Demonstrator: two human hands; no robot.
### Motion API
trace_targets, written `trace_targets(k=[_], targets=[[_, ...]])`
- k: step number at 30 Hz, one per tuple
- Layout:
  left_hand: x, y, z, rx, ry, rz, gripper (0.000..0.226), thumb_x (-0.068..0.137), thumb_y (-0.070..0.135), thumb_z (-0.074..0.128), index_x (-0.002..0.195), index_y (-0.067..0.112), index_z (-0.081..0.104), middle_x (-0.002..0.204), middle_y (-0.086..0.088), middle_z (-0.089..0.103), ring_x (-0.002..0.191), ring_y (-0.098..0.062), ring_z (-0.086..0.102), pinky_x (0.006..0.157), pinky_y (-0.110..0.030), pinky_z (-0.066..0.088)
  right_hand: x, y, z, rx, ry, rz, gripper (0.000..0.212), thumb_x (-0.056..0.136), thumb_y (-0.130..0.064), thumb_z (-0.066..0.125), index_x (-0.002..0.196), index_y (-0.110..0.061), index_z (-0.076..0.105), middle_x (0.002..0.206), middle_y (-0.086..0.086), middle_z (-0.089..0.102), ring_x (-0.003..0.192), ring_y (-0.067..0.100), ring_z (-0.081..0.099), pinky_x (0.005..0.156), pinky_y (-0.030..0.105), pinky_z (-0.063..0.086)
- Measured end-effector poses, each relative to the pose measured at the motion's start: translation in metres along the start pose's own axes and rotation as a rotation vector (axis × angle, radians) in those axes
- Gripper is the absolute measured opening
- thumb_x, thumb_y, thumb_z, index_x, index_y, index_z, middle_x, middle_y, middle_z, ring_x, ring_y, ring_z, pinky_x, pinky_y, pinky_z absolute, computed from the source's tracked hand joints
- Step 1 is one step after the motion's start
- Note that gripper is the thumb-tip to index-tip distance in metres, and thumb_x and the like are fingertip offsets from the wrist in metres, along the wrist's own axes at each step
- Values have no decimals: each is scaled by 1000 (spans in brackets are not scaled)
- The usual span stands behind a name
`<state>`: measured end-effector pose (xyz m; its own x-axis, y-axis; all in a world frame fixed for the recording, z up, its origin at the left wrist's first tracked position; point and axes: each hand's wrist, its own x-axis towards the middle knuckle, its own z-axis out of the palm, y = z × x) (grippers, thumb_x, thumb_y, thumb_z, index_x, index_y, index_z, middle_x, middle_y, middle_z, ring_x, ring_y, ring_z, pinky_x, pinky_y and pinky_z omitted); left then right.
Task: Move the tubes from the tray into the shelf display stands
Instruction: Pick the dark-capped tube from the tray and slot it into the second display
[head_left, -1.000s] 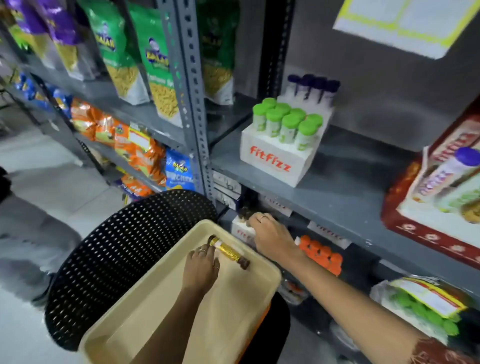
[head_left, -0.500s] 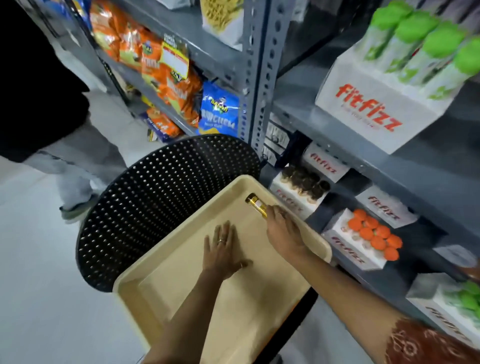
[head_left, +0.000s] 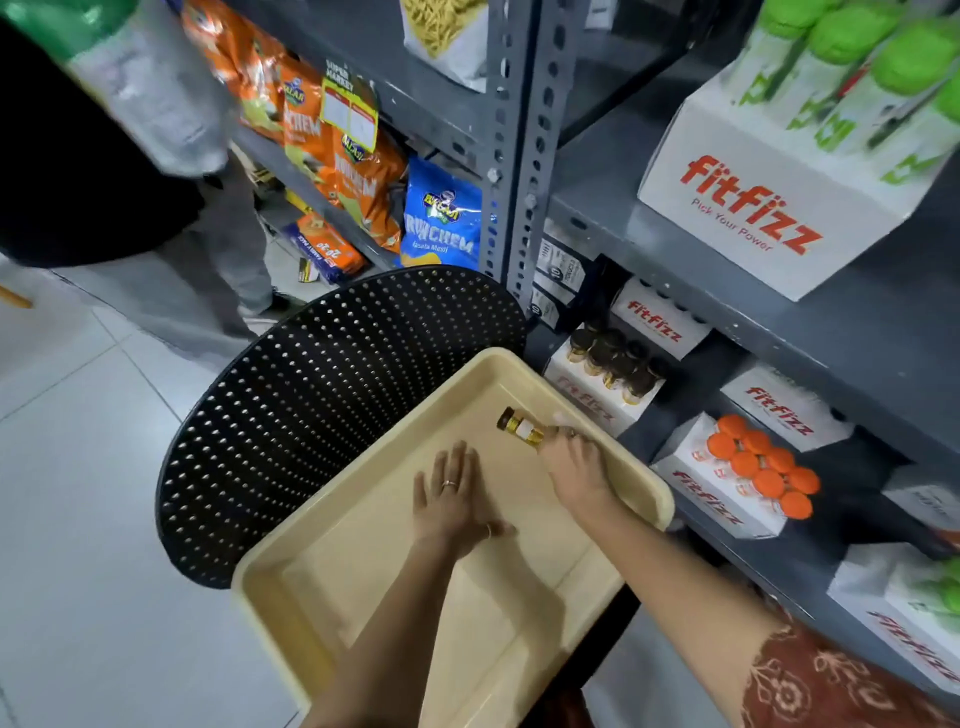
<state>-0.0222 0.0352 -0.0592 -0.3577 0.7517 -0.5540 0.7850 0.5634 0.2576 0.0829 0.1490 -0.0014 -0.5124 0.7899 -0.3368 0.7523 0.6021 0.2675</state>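
A cream tray (head_left: 332, 582) rests on a black perforated round table (head_left: 311, 395). A gold tube with a dark cap (head_left: 522, 427) lies at the tray's far right corner, and my right hand (head_left: 576, 470) is closed around its lower end. My left hand (head_left: 453, 496) lies flat, fingers spread, on the tray floor. Just beyond the tray, on the lower shelf, a white fitfizz stand (head_left: 592, 400) holds several dark-capped gold tubes (head_left: 613, 364).
Further fitfizz stands hold orange-capped tubes (head_left: 758, 462) on the lower shelf and green-capped tubes (head_left: 852, 57) on the shelf above. A grey shelf post (head_left: 524, 171) rises behind the table. Snack bags (head_left: 441, 218) fill the left shelves. Another person's legs (head_left: 208, 270) stand at left.
The camera has dipped and moved closer to the lower shelf. My right hand came from the shelf stand to the tube; my left hand let go of the tube and flattened on the tray.
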Motion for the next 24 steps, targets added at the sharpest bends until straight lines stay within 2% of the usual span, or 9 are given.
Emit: trace_targets(k=[1, 3, 6, 8, 10, 12, 18, 21, 24], targets=[[-1, 2, -1, 12, 2, -3, 118, 71, 72, 55, 148, 19, -17, 155, 5, -23, 143, -19, -19, 115, -48, -7, -4, 3, -2, 28, -15, 4, 24, 45, -11, 86, 63, -11, 70, 52, 5, 69, 43, 12, 66, 36, 19, 49], [-5, 5, -6, 57, 15, -9, 115, 74, 68, 57, 149, 17, -14, 157, 3, -19, 144, -20, -15, 113, -54, -6, -8, 9, -1, 103, -23, 0, 18, 66, -5, 77, 82, -7, 69, 70, 10, 74, 64, 19, 73, 52, 24, 56], [-10, 11, -13, 128, 67, -22, 110, 76, 59, 61, 149, 14, -8, 158, 1, -11, 144, -21, -12, 111, -59, -4, -21, 26, -17, 248, 100, 60, 26, 64, -8, 80, 84, -3, 66, 75, 14, 74, 66, 23, 73, 50, 25, 55], [-12, 18, -18, 160, 85, -26, 112, 76, 61, 61, 149, 12, -8, 158, -1, -11, 144, -20, -13, 111, -58, -3, -25, 37, -25, 396, 73, 74, 34, 82, -17, 66, 110, -3, 56, 106, 17, 69, 96, 30, 68, 74, 33, 55], [-15, 30, -26, 198, 102, 8, 108, 80, 60, 57, 149, 11, -10, 158, -2, -14, 144, -19, -14, 111, -58, -4, -33, 51, -33, 591, 73, 120, 44, 87, -22, 57, 127, -6, 46, 120, 18, 62, 109, 35, 58, 87, 38, 47], [-19, 49, -38, 229, 163, 74, 99, 85, 60, 49, 149, 10, -9, 158, -4, -15, 144, -20, -14, 112, -57, -4, -46, 68, -47, 766, 153, 178, 45, 85, -23, 56, 127, -8, 46, 117, 20, 62, 106, 38, 57, 85, 39, 46], [-36, 137, -76, 256, 407, 272, 78, 96, 45, 36, 148, 8, -8, 157, -6, -14, 144, -21, -11, 114, -50, 0, -98, 131, -90, 1062, 457, 340, 30, 73, -29, 69, 96, -13, 61, 91, 15, 72, 89, 38, 63, 62, 34, 39], [-54, 189, -87, 260, 511, 362, 71, 97, 39, 34, 149, 10, -7, 158, -4, -10, 145, -19, -9, 116, -47, 2, -125, 172, -109, 1230, 529, 470, 24, 68, -26, 69, 88, -15, 62, 84, 10, 72, 86, 36, 63, 68, 38, 49], [-78, 243, -93, 207, 583, 474, 68, 95, 31, 44, 149, 6, 10, 158, -8, 8, 145, -22, 7, 115, -47, 9, -156, 220, -125, 1324, 604, 516, 23, 71, -27, 67, 90, -15, 61, 79, 3, 66, 81, 29, 61, 67, 33, 45]])
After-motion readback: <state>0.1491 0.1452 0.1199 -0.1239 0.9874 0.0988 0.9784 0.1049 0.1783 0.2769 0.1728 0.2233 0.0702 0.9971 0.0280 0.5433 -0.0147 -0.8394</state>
